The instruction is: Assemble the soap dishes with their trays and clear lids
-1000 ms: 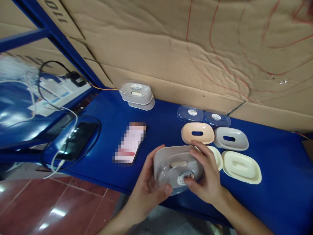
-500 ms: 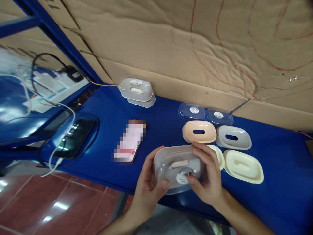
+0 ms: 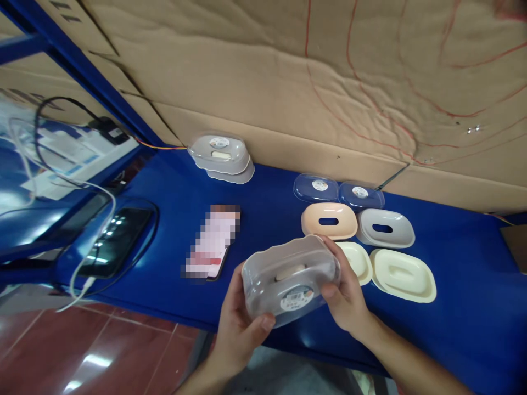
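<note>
Between my two hands is a grey oval plastic box [image 3: 267, 291] with a clear cover and a round barcode sticker. It is tilted above the front of the blue table [image 3: 465, 334]. My left hand [image 3: 242, 323] grips its left end, thumb on the near edge. My right hand [image 3: 346, 291] is wrapped round the right end, thumb on the clear cover. Beyond the right hand lie a peach oval shell [image 3: 315, 225] and a grey oval shell [image 3: 401, 233], each with a slot. Nearer are two cream oval trays, one [image 3: 422, 282] whole in view, the other [image 3: 362, 263] partly hidden by my right hand.
Two clear covers [image 3: 307, 189] with stickers lie by the cardboard wall [image 3: 230, 93]. A stack of grey boxes [image 3: 201, 156] stands at the back left. A phone [image 3: 212, 241] with a blurred screen lies left of my hands. Farther left are a dark tablet [image 3: 119, 241] and cables [image 3: 76, 271].
The grey box has tipped and turned in my hands, so its sticker shows more fully. My right thumb has moved off the sticker. The whole view has shifted slightly.
</note>
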A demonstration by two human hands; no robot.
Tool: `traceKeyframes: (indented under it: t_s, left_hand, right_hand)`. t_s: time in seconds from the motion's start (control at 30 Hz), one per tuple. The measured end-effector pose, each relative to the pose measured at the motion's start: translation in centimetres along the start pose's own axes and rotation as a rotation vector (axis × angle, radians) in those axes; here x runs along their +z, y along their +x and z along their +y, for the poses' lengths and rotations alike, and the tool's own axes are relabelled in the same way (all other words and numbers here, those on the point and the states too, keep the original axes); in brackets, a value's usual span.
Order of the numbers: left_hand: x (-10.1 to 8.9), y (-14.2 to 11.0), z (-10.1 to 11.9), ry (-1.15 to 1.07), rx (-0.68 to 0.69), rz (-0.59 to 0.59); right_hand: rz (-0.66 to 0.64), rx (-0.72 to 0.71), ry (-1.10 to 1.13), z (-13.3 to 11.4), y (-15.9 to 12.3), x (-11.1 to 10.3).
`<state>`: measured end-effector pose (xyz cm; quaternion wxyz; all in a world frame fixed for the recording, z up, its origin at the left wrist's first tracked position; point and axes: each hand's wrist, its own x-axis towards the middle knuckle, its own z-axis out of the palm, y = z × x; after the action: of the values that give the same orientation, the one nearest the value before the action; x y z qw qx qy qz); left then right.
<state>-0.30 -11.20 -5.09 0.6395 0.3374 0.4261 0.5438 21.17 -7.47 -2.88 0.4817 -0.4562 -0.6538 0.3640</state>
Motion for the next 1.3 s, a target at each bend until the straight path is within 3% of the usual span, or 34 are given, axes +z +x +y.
traceKeyframes:
  t_s: [0.17,0.27,0.33,0.43,0.53,0.67,0.77,0.97,1.13,1.3]
  left_hand:
    - [0.2,0.0,1.0,0.057,0.032,-0.066]
    - [0.7,1.1,3.6,0.200,0.097,-0.106]
    - [0.8,2.8,6.0,0.253,0.200,-0.057]
    - [0.5,7.1,9.2,0.383,0.269,0.020]
    - [0.0,12.8,10.5,0.524,0.277,0.027]
    - [-0.2,19.2,9.1,0.620,0.203,0.043]
    - [0.0,21.7,7.9,0.704,0.169,0.054]
    - [-0.5,22.3,8.3,1.024,0.140,0.079]
    - [-0.7,21.2,9.1,1.249,0.151,0.071]
    - [0.7,19.1,8.3,1.419,0.239,0.051]
  right_hand:
    - [0.022,-0.039,-0.045,0.0,0.0,0.0]
    - [0.044,-0.037,-0.110,0.0,0.1,0.0]
    - [0.006,-0.039,-0.164,-0.1,0.2,-0.4]
    - [-0.080,-0.105,-0.321,-0.1,0.5,-1.8]
    - [-0.162,-0.160,-0.531,-0.1,0.7,-3.6]
    - [-0.216,-0.209,-0.697,0.1,0.6,-5.5]
    - [-0.234,-0.261,-0.758,0.6,0.3,-6.0]
    - [-0.322,-0.249,-0.769,0.7,-0.3,-5.5]
    - [-0.402,-0.232,-0.745,0.3,-0.4,-4.9]
    - [-0.468,-0.262,-0.739,0.6,-0.8,-4.8]
